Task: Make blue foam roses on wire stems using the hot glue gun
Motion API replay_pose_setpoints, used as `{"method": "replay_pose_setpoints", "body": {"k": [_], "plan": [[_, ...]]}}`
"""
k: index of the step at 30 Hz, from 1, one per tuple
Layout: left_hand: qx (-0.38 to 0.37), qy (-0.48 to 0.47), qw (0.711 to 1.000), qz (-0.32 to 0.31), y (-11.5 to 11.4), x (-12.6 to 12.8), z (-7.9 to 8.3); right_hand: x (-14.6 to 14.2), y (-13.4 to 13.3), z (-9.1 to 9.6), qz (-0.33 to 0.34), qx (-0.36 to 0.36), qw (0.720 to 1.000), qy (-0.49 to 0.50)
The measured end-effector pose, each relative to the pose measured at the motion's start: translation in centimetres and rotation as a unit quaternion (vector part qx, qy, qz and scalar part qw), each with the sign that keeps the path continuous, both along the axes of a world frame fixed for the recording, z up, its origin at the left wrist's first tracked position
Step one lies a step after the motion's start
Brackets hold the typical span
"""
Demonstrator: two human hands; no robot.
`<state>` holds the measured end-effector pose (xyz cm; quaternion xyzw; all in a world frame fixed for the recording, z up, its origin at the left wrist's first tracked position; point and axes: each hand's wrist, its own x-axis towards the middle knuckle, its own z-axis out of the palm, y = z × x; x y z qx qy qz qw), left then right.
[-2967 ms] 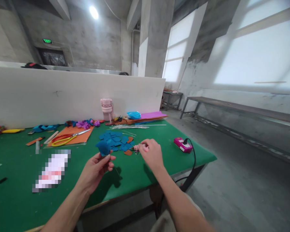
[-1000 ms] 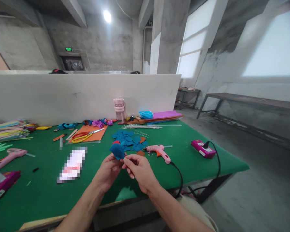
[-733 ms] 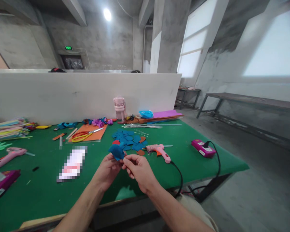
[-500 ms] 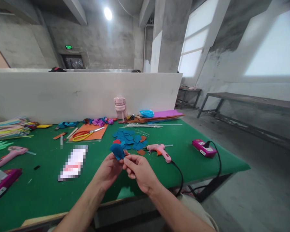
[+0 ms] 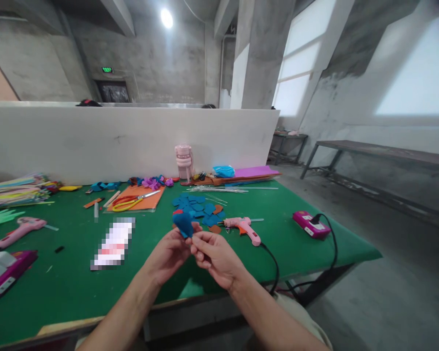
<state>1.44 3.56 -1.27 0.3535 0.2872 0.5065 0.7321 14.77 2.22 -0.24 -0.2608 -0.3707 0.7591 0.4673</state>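
Both my hands meet over the near edge of the green table. My left hand pinches a small blue foam flower piece from below. My right hand is closed too, its fingertips pressed on the same blue piece from the right. Just beyond them lies a pile of cut blue and orange foam petals. A pink glue gun rests on the table to the right of my hands, its black cord running off the front edge.
Red-and-yellow scissors lie on an orange sheet. A pink bottle stands by the white partition. A magenta power strip sits far right. Another pink glue gun and a magenta box are at left.
Three seconds ago my right hand was at the glue gun on the table; it has since let go of it and joined my left hand on the blue piece. The piece has turned slightly.
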Motion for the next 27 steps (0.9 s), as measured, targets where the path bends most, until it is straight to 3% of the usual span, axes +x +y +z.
{"method": "replay_pose_setpoints", "body": {"k": [3, 5, 16, 27], "plan": [[-0.004, 0.035, 0.998, 0.048, 0.9, -0.6, -0.7, 0.8, 0.8, 0.3, -0.085, 0.018, 0.996, -0.003], [-0.007, 0.05, 0.998, 0.048, 1.1, -0.9, -0.9, 1.2, 1.2, 0.3, -0.103, 0.013, 0.995, -0.003], [0.053, 0.056, 0.995, 0.061, 0.4, -0.3, 0.3, 0.5, 0.6, -0.2, -0.033, -0.006, 0.999, 0.004], [0.057, 0.075, 0.993, 0.066, 0.2, -0.4, 0.1, -0.1, 0.4, -0.1, -0.036, -0.007, 0.999, -0.003]]}}
